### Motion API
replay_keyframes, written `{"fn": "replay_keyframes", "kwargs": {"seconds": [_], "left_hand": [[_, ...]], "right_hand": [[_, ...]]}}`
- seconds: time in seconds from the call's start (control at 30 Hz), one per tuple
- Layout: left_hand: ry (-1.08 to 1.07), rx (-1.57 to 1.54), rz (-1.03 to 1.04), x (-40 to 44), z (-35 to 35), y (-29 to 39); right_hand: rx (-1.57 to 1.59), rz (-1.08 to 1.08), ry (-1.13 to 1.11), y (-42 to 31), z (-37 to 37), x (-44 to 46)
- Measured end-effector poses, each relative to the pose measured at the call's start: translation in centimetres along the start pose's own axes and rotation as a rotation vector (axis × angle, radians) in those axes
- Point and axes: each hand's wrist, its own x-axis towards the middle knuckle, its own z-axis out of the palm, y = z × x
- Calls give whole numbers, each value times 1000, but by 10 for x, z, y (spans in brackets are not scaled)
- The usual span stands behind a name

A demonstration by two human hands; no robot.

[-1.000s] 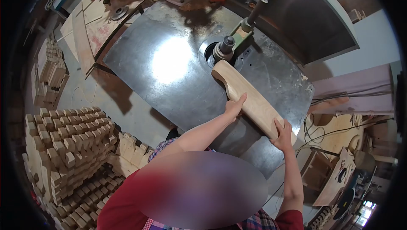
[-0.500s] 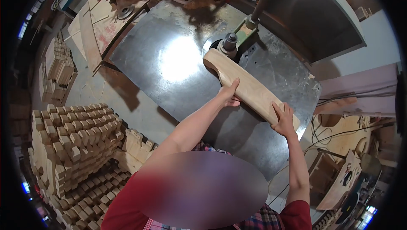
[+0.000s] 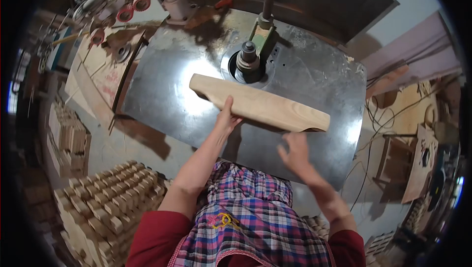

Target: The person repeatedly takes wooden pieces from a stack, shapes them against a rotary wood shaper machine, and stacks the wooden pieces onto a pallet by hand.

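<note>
Shaped wooden workpiece (image 3: 265, 105) sits on the near side of the vertical spindle (image 3: 249, 60), lengthwise across the metal machine table (image 3: 157, 97). Left end is angled slightly farther from the operator than the right. Far edge is right by the spindle base; can't tell whether they touch. Also can't tell if the piece is flat on the table or slightly raised; there's a dark shadow under its near edge.

Left hand (image 3: 227, 119) grips the near edge left of middle: thumb over the top face, fingers lower down at the edge. Right hand (image 3: 296, 155) has no grip: fingers loosely bent, thumb clear, just beside the near edge toward the right end. It's blurred, so fingertip contact is unclear.

Near edge is hollowed close to both ends; grain shows on the top face.

Green bracket (image 3: 261, 36) is behind the spindle, dark metal hood (image 3: 319, 9) beyond that. Bright glare on the table left of the spindle. Side table (image 3: 103, 73) off to the left, with a metal disc (image 3: 122, 53) on it. Wooden blocks (image 3: 113, 188) stacked lower left. Black cables (image 3: 376, 124) right of the machine. Operator wears a plaid apron (image 3: 255, 222) over red sleeves (image 3: 160, 235).
</note>
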Motion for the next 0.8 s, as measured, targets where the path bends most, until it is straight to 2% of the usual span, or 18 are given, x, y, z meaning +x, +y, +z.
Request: {"fn": "replay_keyframes", "kwargs": {"seconds": [0.03,0.1,0.17,0.2,0.27,0.33,0.43,0.63,0.8], "left_hand": [[-17,23,-14,-1,-10,8],[-15,-198,157,1,-36,30],[-40,-171,109,5,-66,59],[-54,-175,84,7,-79,76],[-85,-201,36,13,-102,107],[-115,-194,8,30,-115,143],[-86,-211,-20,34,-148,175],[-139,-200,-35,58,-180,207],[-107,-200,-51,54,-195,217]], "right_hand": [[189,303,-205,-27,16,-9],[915,1031,-465,-64,48,9],[1306,1259,-215,-85,84,47],[1322,1291,-169,-95,104,69],[1499,1428,124,-115,138,107],[1372,1364,187,-142,161,141],[1341,1330,270,-157,199,177],[1178,1345,438,-173,236,221],[1246,1323,396,-196,243,230]]}}
